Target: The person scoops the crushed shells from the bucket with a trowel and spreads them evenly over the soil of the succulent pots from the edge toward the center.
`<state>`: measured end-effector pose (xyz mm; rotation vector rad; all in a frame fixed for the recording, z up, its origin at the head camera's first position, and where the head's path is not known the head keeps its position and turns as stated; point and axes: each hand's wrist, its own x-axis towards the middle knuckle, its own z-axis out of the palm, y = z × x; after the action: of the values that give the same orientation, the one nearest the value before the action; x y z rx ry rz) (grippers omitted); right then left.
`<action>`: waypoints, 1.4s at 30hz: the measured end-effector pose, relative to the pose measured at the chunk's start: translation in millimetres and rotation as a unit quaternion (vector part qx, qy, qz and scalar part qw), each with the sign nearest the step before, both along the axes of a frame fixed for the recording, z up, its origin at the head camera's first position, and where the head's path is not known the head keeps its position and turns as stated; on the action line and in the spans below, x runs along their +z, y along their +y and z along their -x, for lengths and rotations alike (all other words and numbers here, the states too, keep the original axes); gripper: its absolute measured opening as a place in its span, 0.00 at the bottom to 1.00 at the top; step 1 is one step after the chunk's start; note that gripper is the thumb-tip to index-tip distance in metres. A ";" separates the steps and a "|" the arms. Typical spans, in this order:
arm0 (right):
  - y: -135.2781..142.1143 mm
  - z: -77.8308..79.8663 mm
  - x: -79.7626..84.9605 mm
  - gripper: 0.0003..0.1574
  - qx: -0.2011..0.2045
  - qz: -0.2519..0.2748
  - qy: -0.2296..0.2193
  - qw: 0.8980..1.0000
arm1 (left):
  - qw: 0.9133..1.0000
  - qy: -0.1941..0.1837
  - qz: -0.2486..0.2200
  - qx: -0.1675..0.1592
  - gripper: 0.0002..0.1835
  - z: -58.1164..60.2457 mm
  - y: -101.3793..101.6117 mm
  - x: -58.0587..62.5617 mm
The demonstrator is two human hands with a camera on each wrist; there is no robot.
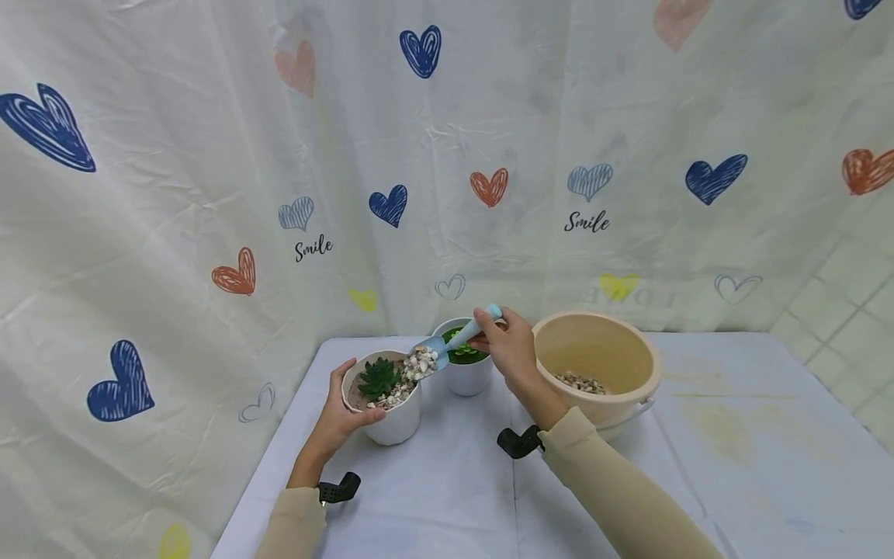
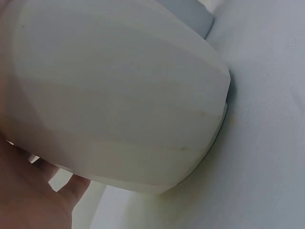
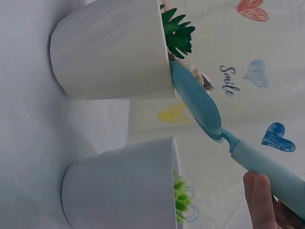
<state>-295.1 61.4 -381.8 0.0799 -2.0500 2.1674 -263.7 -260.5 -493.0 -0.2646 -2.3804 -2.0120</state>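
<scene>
My right hand (image 1: 508, 348) grips the handle of a light blue trowel (image 3: 198, 98). Small pale pebbles (image 1: 421, 362) are heaped in its scoop, whose tip rests at the rim of a white pot (image 1: 391, 423). A dark green succulent (image 1: 379, 378) grows in that pot, with soil on its left and pebbles on its right. My left hand (image 1: 340, 415) holds the pot's left side, thumb toward the front and fingers around the wall. In the left wrist view the pot's wall (image 2: 114, 95) fills much of the picture, hiding part of the hand.
Behind the trowel stands a second white pot (image 1: 469, 378) with a bright green succulent (image 3: 181, 198). A cream bucket (image 1: 642, 365) at the right has pebbles (image 1: 581, 382) on its bottom. A white cloth covers the table (image 1: 461, 497); a heart-printed curtain (image 1: 447, 155) hangs behind.
</scene>
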 end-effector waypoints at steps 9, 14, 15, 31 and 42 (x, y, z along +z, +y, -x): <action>2.7 0.8 -1.3 0.22 -0.003 0.004 0.003 1.000 | 1.000 -0.014 0.003 -0.008 0.61 0.4 -1.5 -1.9; 4.4 1.0 -2.4 0.22 -0.008 0.006 0.004 1.000 | 1.000 -0.014 -0.001 -0.019 0.60 0.1 -2.6 -2.1; 4.6 1.0 -2.7 0.23 -0.008 0.005 0.005 1.000 | 1.000 -0.013 -0.001 -0.020 0.60 0.0 -2.7 -1.9; 3.3 -2.4 0.8 0.20 -0.007 -0.008 0.034 0.999 | 0.997 -0.024 0.042 -0.057 0.59 6.5 -9.8 10.1; 1.6 -3.2 1.3 0.23 -0.010 -0.016 0.036 0.999 | 0.996 -0.004 0.093 -0.014 0.62 6.5 -6.0 11.9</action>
<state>-292.0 63.1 -380.4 0.1396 -2.0382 2.0880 -270.2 -266.5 -481.1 -0.2939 -2.5862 -1.8046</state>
